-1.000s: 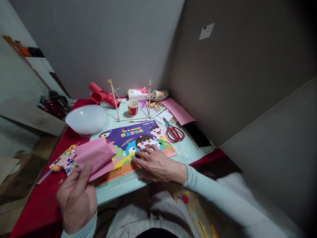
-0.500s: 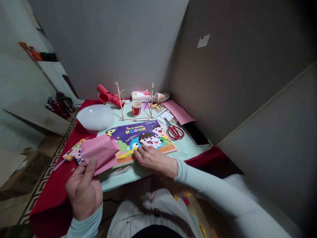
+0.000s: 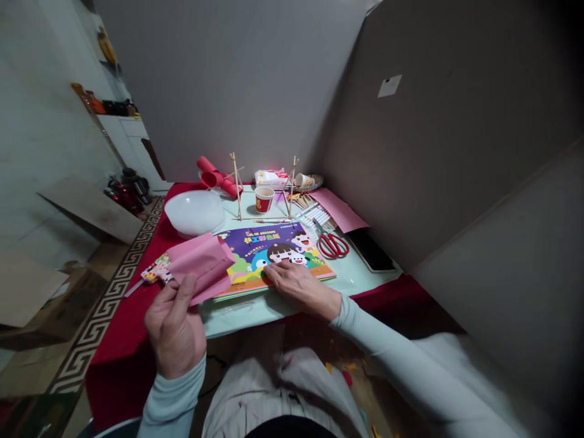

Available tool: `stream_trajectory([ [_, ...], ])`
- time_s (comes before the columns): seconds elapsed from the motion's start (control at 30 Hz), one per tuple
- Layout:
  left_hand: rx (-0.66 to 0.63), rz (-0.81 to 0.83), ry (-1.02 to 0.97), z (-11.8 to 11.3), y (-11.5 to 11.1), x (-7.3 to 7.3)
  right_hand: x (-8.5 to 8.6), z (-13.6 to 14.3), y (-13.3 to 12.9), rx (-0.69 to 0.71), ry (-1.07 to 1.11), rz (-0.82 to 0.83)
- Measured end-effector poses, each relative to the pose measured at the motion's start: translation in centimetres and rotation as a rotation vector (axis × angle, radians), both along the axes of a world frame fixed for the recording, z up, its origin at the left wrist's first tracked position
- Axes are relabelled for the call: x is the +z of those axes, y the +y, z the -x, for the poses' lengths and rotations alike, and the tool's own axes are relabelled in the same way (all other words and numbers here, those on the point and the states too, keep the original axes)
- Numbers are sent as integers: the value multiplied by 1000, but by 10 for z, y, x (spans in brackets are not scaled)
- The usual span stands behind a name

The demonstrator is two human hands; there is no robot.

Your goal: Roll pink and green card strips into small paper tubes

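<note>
Pink folded paper (image 3: 203, 267) is pinched between the thumb and fingers of my left hand (image 3: 176, 322), above the table's left front part. A patterned colorful piece (image 3: 157, 269) with a pale strip sticks out to the left of the paper. My right hand (image 3: 301, 286) rests on the lower edge of a purple color-paper book (image 3: 255, 243), its fingers bent and close together; whether anything is under the fingertips is hidden. Red-handled scissors (image 3: 332, 244) lie just right of the book.
Behind the book stand a stick frame (image 3: 238, 188) and a paper cup (image 3: 264, 199). A white bowl (image 3: 194, 212) and red paper rolls (image 3: 219, 178) are at the left. Markers (image 3: 314, 214), pink paper (image 3: 340, 210) and a dark tablet (image 3: 371, 249) lie right.
The whole view has shifted, so the table and its objects appear farther right. My left hand still holds the pink paper, and my right hand remains on the book.
</note>
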State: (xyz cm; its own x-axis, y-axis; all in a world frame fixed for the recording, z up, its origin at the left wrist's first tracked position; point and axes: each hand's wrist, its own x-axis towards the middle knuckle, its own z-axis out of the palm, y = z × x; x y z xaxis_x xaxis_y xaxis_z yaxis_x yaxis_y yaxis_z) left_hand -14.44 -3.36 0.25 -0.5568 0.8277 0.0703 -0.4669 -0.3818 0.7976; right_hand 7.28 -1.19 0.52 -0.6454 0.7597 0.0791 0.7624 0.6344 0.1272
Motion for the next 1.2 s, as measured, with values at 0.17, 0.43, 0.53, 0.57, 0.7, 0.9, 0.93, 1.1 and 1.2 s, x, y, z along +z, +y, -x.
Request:
stream_trajectory([
  [0.17, 69, -39, -26, 6, -5, 1, -7, 9, 0, -107, 3, -79],
  [0.43, 234, -101, -11, 13, -16, 2, 20, -8, 14, -209, 137, -227],
  [0.53, 231, -90, -19, 12, -16, 0, 34, -14, 19, -231, 231, -316],
  [0.57, 223, -80, -24, 11, -15, -1, 38, -16, 21, -235, 268, -348],
  [0.7, 141, -31, -28, 2, -8, -8, 62, -24, 27, -229, 433, -474],
  [0.9, -133, 55, -23, -23, 10, -7, 95, -41, 35, -195, 696, -657],
  [0.93, -176, 68, -19, -26, 13, -6, 98, -44, 35, -198, 733, -683],
  [1.1, -278, 99, 30, -36, 25, -3, 108, -60, 37, -243, 1004, -791],
  [1.2, -273, 70, 64, -36, 29, -4, 107, -69, 39, -279, 1162, -792],
])
